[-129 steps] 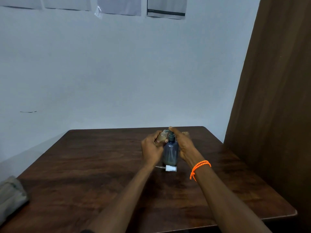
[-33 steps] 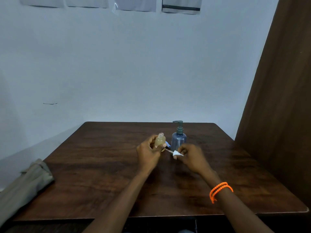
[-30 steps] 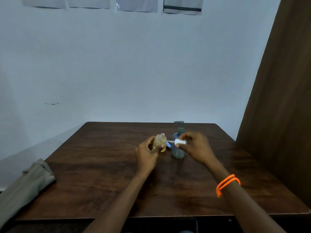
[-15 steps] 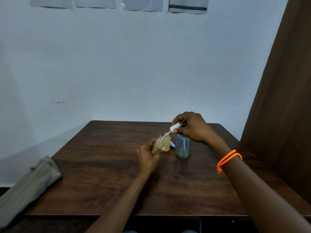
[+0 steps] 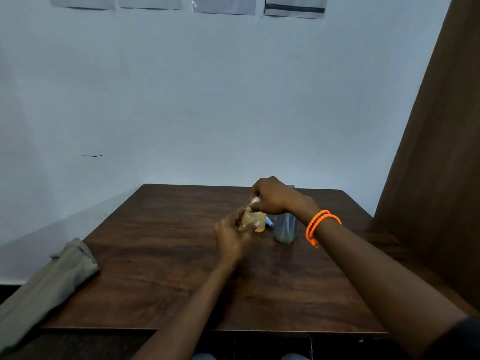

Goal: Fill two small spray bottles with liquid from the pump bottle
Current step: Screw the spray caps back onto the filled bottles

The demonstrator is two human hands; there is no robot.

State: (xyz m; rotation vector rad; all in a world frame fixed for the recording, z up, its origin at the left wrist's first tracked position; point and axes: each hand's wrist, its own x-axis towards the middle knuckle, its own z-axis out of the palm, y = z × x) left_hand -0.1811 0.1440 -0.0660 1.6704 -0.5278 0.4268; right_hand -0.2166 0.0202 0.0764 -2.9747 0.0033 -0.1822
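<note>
My left hand (image 5: 232, 236) grips a small clear spray bottle (image 5: 247, 220) filled with yellowish liquid, held just above the table. My right hand (image 5: 276, 197) pinches the white spray cap (image 5: 255, 200) and holds it on the neck of that bottle. Right behind it stands a second small bottle of yellowish liquid (image 5: 260, 224), with a blue cap tip (image 5: 270, 223) showing beside it. The grey-blue pump bottle (image 5: 285, 228) stands to the right, its pump head mostly hidden behind my right wrist.
The dark wooden table (image 5: 166, 268) reaches the white wall at the back. A folded beige cloth (image 5: 44, 287) hangs over its left front corner. A brown wooden panel (image 5: 439, 178) rises along the right side. Orange bead bracelets (image 5: 320, 224) circle my right wrist.
My right hand picked the white spray cap off the table, lifted it and lowered its tube into the bottle in my left hand. The cap now sits at the bottle's neck.
</note>
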